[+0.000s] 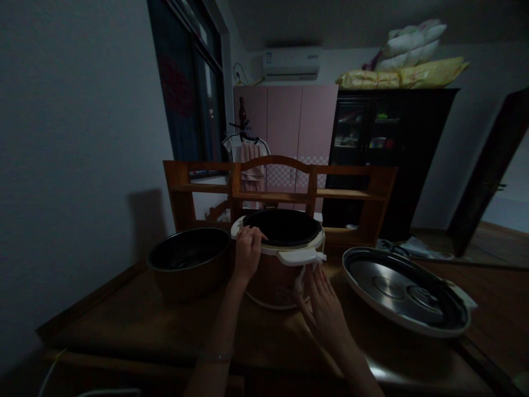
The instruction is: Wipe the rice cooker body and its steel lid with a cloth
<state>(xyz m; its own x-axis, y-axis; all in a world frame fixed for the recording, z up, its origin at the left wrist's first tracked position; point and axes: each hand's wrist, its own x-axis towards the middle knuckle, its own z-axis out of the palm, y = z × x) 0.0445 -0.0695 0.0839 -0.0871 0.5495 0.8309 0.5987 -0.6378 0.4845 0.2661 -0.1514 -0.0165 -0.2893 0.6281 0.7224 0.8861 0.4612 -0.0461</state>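
A rice cooker body (268, 281) with a white rim and a dark, open inside stands in the middle of the wooden table. My left hand (248, 253) is curled over its near left rim, fingertips inside the edge. Against the cooker's right side, below the white handle (300, 257), my right hand (324, 303) presses a thin white cloth or tissue (301, 281), its fingers stretched along the wall. To the left sits the dark inner pot (188, 275). On the right lies the detached round lid (384, 284), its metal inner side facing up.
A wooden shelf rack (275, 196) rises from the table's back edge. The wall (91, 138) is close on the left. Beyond are a pink wardrobe (285, 118), a dark cabinet (417, 149) and hanging clothes (250, 160). A pale cord (52, 370) shows at the front left.
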